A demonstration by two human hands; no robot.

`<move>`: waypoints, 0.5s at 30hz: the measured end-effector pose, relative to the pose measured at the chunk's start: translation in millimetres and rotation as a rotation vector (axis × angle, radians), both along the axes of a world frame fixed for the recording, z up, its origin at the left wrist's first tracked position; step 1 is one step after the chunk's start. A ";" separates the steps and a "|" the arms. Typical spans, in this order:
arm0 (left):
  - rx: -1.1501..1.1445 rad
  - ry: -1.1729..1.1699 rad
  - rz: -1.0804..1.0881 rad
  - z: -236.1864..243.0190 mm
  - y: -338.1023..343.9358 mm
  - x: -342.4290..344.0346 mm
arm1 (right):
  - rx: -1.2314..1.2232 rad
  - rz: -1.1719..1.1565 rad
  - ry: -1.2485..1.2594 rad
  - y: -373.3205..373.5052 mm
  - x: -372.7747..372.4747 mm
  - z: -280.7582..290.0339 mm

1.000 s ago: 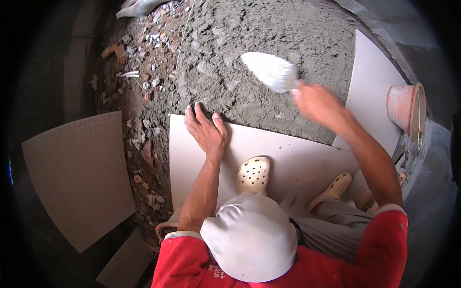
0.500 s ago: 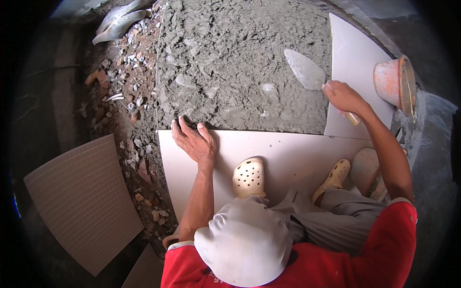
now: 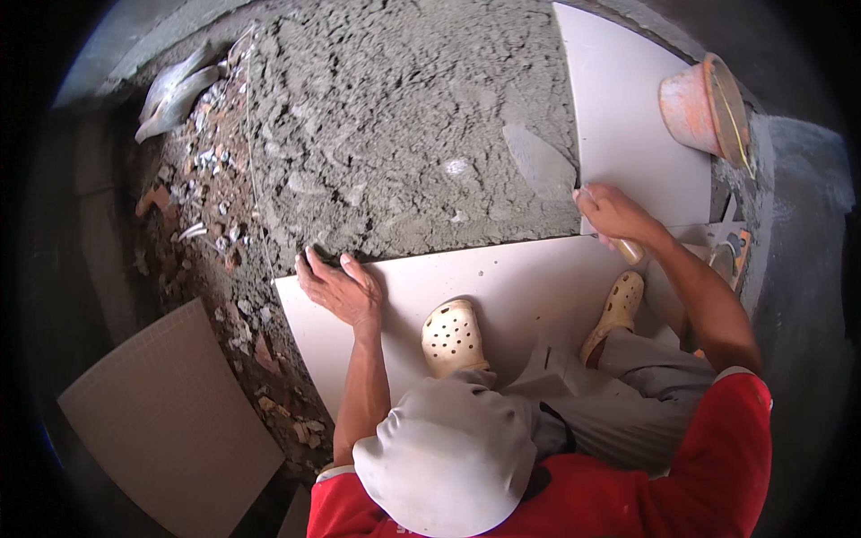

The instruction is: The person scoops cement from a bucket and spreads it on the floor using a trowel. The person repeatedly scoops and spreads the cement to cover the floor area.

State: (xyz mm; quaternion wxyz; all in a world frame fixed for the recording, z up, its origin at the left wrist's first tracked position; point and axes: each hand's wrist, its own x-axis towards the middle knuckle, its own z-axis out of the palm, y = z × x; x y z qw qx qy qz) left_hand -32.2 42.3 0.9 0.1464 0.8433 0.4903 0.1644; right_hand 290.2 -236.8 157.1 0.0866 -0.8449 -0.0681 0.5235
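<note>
My left hand [image 3: 339, 289] rests with spread fingers on the near edge of a large white tile [image 3: 489, 296], its fingertips beside the wet grey mortar [image 3: 395, 117]. My right hand [image 3: 612, 215] is closed on the yellowish handle of a trowel [image 3: 536, 160], whose blade lies on the mortar near its right edge. Another white tile [image 3: 646, 125] borders the mortar on the right, and a stained pinkish bucket [image 3: 686, 112] sits on it near the back. My pale perforated clogs [image 3: 448, 341] are on the near tile.
Rubble [image 3: 215, 179] and a crumpled pale sack [image 3: 170, 90] lie along the left of the mortar. A textured tile sheet [image 3: 170, 412] is at lower left. An orange tool [image 3: 735, 255] lies at the right by a concrete ledge. A grey cap and red sleeves fill the bottom.
My right hand has drawn the trowel down and rightward to the mortar's right edge. The view has shifted, so the scene sits differently in frame. My left hand stays on the tile edge.
</note>
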 end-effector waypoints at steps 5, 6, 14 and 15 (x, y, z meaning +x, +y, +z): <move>0.060 -0.040 -0.042 -9.2 -0.4 -7.0 | 0.197 0.396 -0.209 -70.2 5.8 58.8; 0.092 -0.061 -0.071 -10.1 -0.1 -9.4 | 0.178 0.413 -0.235 -89.3 8.8 79.2; 0.127 -0.348 -0.462 47.0 17.0 68.2 | -0.291 -0.345 -0.684 -290.8 -67.0 260.6; 0.073 -0.420 -0.578 67.4 16.7 92.4 | -0.374 -0.415 -0.797 -311.7 -80.6 266.8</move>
